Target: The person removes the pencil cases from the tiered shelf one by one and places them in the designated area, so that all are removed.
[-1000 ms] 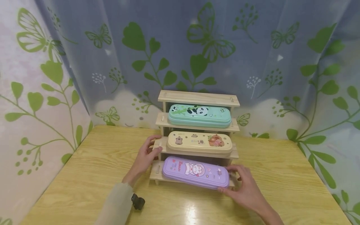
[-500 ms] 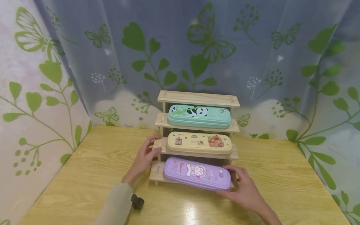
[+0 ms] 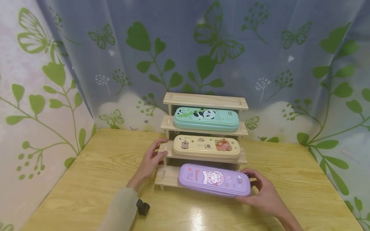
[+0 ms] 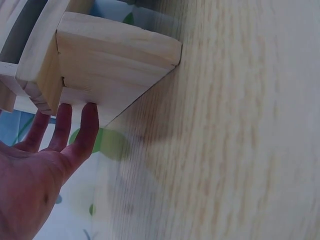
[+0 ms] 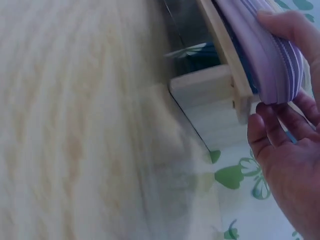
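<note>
A purple pencil case (image 3: 214, 179) with a rabbit print lies slightly askew on the lowest step of a wooden stepped rack (image 3: 167, 175), its right end reaching past that step. My right hand (image 3: 264, 192) pinches this end, thumb at the front edge and fingers behind; the right wrist view shows the zipped purple end (image 5: 267, 65) between them. At the rack's left side, my left hand (image 3: 150, 162) grips the step that bears a yellow pencil case (image 3: 206, 147). In the left wrist view, fingertips (image 4: 90, 112) touch the wooden side panel.
A mint pencil case (image 3: 206, 119) with a panda sits on the step above the yellow one. The bare top plank (image 3: 205, 100) stands close to a leaf-patterned curtain (image 3: 179, 48). Beneath the rack spreads a wood-grain table (image 3: 95, 179). A small black device (image 3: 143, 207) is at the left sleeve.
The purple pencil case has slid to the right along the lowest step, with my right hand moving along with it. My left hand keeps its place on the rack.
</note>
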Action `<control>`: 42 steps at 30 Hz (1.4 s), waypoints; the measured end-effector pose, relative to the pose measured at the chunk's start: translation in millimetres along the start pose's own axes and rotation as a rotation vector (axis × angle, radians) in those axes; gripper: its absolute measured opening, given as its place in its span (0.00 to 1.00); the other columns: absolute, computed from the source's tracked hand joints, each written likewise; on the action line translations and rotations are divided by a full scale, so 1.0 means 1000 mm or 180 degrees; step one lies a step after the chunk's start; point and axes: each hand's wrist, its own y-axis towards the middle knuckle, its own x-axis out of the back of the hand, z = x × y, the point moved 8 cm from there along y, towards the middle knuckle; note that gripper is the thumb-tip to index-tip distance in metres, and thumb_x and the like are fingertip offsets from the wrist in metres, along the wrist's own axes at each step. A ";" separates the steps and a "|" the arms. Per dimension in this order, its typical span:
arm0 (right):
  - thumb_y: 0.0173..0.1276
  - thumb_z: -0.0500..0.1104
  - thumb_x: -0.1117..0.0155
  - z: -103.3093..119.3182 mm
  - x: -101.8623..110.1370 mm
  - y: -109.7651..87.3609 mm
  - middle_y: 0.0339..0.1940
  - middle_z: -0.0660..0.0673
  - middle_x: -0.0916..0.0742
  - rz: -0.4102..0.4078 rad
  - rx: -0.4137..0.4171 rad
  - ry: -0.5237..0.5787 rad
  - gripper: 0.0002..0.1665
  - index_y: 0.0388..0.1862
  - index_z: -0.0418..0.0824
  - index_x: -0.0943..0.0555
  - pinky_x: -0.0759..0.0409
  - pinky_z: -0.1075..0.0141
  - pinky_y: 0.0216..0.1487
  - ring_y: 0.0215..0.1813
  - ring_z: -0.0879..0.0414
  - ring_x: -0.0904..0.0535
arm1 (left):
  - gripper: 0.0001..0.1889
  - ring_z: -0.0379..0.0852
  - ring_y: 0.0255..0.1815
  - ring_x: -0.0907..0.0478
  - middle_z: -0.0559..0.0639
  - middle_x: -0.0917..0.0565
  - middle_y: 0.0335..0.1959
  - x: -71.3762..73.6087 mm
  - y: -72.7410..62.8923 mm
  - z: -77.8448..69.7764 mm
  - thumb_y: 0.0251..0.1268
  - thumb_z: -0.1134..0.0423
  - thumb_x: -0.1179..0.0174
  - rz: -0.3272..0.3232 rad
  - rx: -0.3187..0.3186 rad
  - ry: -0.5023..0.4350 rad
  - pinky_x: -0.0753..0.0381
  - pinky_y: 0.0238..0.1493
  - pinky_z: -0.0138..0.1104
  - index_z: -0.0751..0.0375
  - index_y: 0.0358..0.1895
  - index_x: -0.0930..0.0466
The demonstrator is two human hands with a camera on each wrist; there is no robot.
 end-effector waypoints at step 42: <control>0.49 0.09 0.38 -0.037 0.111 -0.053 0.64 0.53 0.18 -0.0162 0.0537 0.1289 0.48 0.71 0.26 0.34 0.20 0.78 0.54 0.58 0.67 0.20 | 0.22 0.55 0.55 0.21 0.59 0.28 0.66 -0.001 -0.001 0.003 0.77 0.57 0.47 -0.0003 0.0036 0.0053 0.17 0.54 0.45 0.39 0.71 0.32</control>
